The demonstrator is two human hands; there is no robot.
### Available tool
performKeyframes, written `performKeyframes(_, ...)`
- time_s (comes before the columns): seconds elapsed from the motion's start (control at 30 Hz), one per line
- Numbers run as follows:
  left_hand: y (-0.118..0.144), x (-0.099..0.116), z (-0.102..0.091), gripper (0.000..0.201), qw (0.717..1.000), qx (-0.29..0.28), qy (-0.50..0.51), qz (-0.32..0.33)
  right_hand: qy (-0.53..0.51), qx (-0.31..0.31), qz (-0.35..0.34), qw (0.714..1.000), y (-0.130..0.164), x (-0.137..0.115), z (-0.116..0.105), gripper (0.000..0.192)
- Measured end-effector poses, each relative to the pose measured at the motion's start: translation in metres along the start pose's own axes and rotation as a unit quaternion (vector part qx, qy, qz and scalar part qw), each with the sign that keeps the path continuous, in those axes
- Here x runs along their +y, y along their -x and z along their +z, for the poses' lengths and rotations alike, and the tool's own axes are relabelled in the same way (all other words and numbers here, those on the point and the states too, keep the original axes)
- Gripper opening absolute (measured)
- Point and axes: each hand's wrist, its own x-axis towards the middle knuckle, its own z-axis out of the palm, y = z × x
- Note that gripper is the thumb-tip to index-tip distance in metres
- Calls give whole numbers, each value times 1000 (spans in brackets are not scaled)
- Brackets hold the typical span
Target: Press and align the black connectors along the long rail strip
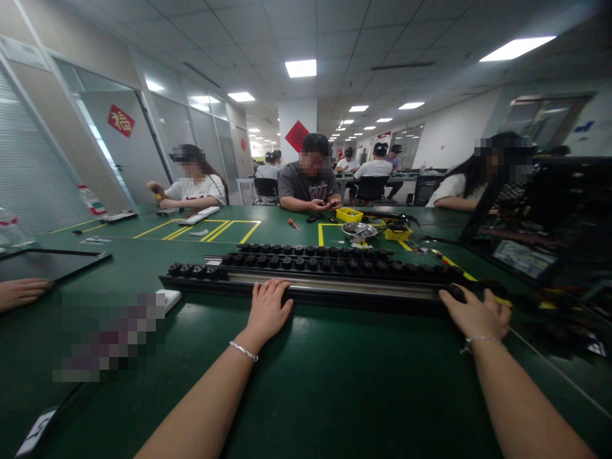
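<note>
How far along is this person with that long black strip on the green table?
Looks done: the long black strip lies flat on the green table, its rows of black knobs apparently filled, though blurred. In hand: the left hand rests on its near edge and the right hand grips its right end. What is left cannot be judged; an orange-handled screwdriver, a metal bowl and yellow trays sit beyond, untouched.

1. There is a single view, from a camera worn on the person's head.
2. It faces forward and slightly down across the green bench [335, 382], taking in the ceiling too.
3. It sits close: both forearms enter from the near edge, left hand [266, 310] and right hand [478, 314] in mid-frame.
4. Co-workers sit at the far side.
</note>
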Motion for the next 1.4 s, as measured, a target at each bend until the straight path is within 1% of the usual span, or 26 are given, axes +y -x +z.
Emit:
performKeyframes(0.3,0,-2,2,37,1000,-2,2,0,1,-5,5,1000,-7,4,3,69)
performKeyframes(0.8,-1,-1,0,37,1000,-6,4,1,-17,-5,20,1000,-8,3,-1,63)
performKeyframes(1.0,-1,0,0,37,1000,-6,-1,-2,-14,22,-4,1000,-11,8,4,62)
performKeyframes(1.23,-1,1,-1,37,1000,-9,1,-3,0,31,-21,999,-22,14,7,61)
performKeyframes(1.4,-1,0,-1,38,1000,-10,5,-2,-2,33,-15,999,-25,15,7,60)
